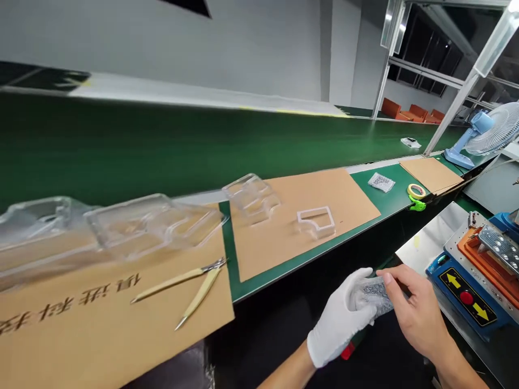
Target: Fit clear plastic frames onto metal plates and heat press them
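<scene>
My left hand, in a white glove, is wrapped round a small clear plastic bag with dark grey contents that I cannot make out. At the bag's upper right edge, the thumb and forefinger of my bare right hand are pinched together. Both hands are in front of the bench edge, to the right of the brown cardboard sheet. On that sheet lie a clear moulded plastic part and a smaller frame-shaped clear part.
Several clear plastic trays and pale-handled nippers lie on cardboard at left. A filled bag, tape roll and blue fan are further right. A blue machine stands right of my hands. Behind runs a green belt.
</scene>
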Demonstrator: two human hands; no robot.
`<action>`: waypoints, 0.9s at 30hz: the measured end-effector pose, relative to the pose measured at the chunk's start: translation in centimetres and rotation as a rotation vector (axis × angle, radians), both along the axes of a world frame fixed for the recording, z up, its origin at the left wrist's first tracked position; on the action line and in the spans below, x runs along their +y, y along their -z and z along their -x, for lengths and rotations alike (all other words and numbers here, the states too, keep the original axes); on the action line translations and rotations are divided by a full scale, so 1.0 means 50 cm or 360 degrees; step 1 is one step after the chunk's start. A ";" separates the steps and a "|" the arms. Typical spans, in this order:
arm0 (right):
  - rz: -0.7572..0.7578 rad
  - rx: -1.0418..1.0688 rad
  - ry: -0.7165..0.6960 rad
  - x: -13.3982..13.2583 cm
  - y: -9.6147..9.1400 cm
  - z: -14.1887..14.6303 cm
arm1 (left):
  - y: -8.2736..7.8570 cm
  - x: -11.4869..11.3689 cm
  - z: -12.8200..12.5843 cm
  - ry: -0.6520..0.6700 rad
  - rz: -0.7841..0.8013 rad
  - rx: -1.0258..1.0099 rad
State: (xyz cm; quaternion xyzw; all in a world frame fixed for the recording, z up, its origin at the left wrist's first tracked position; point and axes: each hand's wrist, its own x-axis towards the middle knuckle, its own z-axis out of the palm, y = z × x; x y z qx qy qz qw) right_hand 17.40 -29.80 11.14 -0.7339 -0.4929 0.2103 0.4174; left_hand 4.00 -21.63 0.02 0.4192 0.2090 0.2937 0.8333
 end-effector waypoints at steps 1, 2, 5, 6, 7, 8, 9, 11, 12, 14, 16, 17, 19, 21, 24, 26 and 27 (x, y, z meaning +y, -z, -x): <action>0.0001 -0.0078 -0.0019 -0.002 -0.010 0.014 | 0.005 -0.008 0.013 0.0025 0.0040 -0.0102; 0.0005 -0.0136 -0.0026 -0.003 -0.017 0.025 | 0.009 -0.015 0.024 0.0043 0.0065 -0.0182; 0.0031 -0.0238 -0.0046 0.001 -0.022 0.048 | 0.009 -0.030 0.046 -0.0001 0.0046 -0.0185; 0.0045 -0.0260 -0.0056 0.004 -0.020 0.053 | 0.008 -0.032 0.050 -0.0027 0.0020 -0.0125; 0.0057 -0.0278 -0.0059 0.007 -0.017 0.059 | 0.007 -0.032 0.052 -0.0053 -0.0008 -0.0065; 0.0070 -0.0291 -0.0056 0.010 -0.015 0.065 | 0.007 -0.031 0.054 -0.0069 -0.0047 -0.0018; 0.0087 -0.0300 -0.0055 0.013 -0.012 0.070 | 0.007 -0.028 0.055 -0.0083 -0.0111 0.0028; 0.0128 -0.0307 -0.0062 0.017 -0.009 0.075 | 0.011 -0.017 0.059 -0.0109 -0.0339 0.0169; 0.0136 -0.0311 -0.0064 0.016 -0.009 0.073 | 0.015 -0.010 0.064 -0.0123 -0.0483 0.0277; 0.0109 -0.0363 -0.0001 0.011 -0.008 0.054 | 0.023 0.006 0.077 -0.0093 -0.0713 0.0517; 0.0032 -0.0478 0.0165 0.002 -0.005 0.017 | 0.028 0.021 0.098 -0.0011 -0.0731 0.0674; 0.0020 -0.0540 0.0230 -0.003 -0.001 -0.005 | 0.028 0.028 0.110 0.0021 -0.0686 0.0710; 0.0113 -0.0572 0.0190 -0.007 0.018 -0.044 | 0.022 0.037 0.132 0.0048 -0.0581 0.0728; 0.0313 -0.0369 -0.0082 -0.004 0.051 -0.063 | 0.011 0.040 0.148 0.0050 -0.0543 0.0721; 0.0480 0.0202 -0.0490 0.013 0.113 -0.045 | 0.002 0.033 0.152 0.0089 -0.0657 0.0684; 0.0493 0.0504 -0.0646 0.030 0.151 -0.020 | 0.012 0.025 0.143 0.0101 -0.0729 0.0651; 0.0514 0.0608 -0.0713 0.039 0.166 -0.009 | 0.023 0.021 0.139 0.0095 -0.0708 0.0611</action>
